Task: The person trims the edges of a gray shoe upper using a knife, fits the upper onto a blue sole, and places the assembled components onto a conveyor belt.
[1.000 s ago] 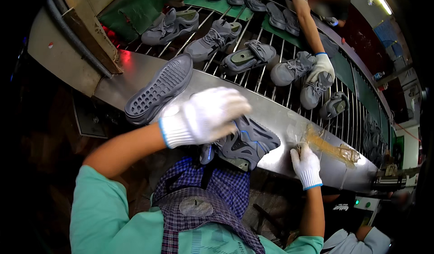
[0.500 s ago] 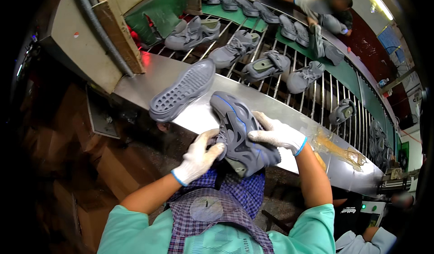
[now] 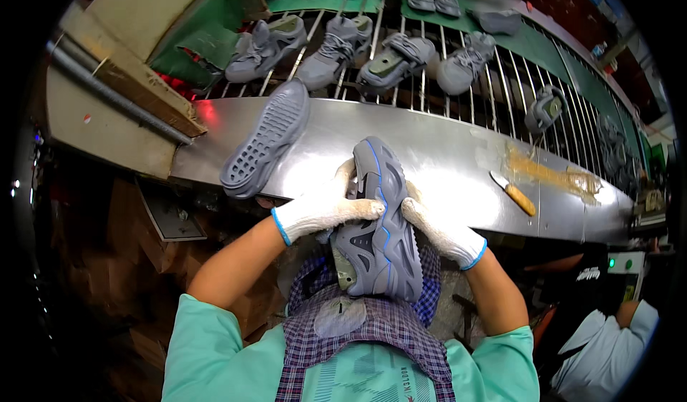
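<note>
Both my hands wear white knitted gloves with blue cuffs. Between them a grey sneaker (image 3: 368,241) is held on its side in front of my apron, toe pointing away from me; a blue line runs along where upper and sole meet. My left hand (image 3: 325,207) grips the upper, its thumb laid across the side near the blue line. Against the sole edge presses my right hand (image 3: 438,224), its fingers partly hidden behind the shoe. A loose grey sole (image 3: 268,137), pitted side up, lies on the metal ledge (image 3: 336,126) beyond my left hand.
A knife (image 3: 517,193) with a yellow handle lies on the ledge at right, near brown tape (image 3: 551,173). Beyond runs a rack of metal rods (image 3: 494,98) carrying several grey sneakers (image 3: 331,51). Cardboard boxes (image 3: 147,259) stand low at left. Another person's sleeve (image 3: 605,352) shows at lower right.
The sneaker has been turned from slanted to nearly straight, its sole edge now facing right and up. My left thumb has moved onto its side. The view has shifted, uncovering the knife.
</note>
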### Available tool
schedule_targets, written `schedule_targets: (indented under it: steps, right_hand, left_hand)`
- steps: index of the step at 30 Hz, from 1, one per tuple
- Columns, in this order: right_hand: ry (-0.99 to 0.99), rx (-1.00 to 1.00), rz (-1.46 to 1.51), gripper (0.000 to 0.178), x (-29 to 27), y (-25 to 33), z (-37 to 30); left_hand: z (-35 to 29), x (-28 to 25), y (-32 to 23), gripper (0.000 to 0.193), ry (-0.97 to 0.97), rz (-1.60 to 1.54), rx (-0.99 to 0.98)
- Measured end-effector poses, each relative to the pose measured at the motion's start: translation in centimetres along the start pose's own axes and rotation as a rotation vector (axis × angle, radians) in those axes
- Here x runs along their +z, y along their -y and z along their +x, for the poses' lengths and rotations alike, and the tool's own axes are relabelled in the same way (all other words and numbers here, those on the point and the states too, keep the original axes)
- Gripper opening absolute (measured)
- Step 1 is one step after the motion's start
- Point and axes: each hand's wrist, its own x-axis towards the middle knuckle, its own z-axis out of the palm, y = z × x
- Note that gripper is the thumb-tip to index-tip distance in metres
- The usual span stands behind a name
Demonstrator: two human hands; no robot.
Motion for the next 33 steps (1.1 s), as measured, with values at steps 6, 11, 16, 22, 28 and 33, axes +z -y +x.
schedule_targets:
  steps: [6,11,16,22,28,33]
  right_hand:
    - [-0.007,0.156,-0.115,0.093,0.3,-2.1,-3.0]
    - [0.029,0.239,-0.197,0.097,0.1,-2.1,-3.6]
    - [0.075,0.375,-0.252,0.102,-0.4,0.7,-3.5]
    - [0.069,0.524,-0.291,0.111,-0.2,1.8,-4.4]
    - [-0.229,0.199,0.214,0.099,1.1,-2.4,-5.3]
    - [-0.685,-0.120,0.918,0.058,-4.1,-1.3,-8.5]
  left_hand:
    - [-0.6,1.4,-3.1,0.136,0.095,0.022,-0.059]
    - [-0.9,2.3,-4.3,0.136,0.067,0.188,-0.105]
    - [-1.2,3.2,-7.9,0.127,0.045,0.489,-0.268]
    - [-2.1,4.4,-7.8,0.103,-0.040,0.515,-0.205]
    - [-1.8,3.5,-8.9,0.081,-0.043,0.348,-0.019]
    - [-1.3,1.5,-12.1,0.067,-0.092,-0.329,0.134]
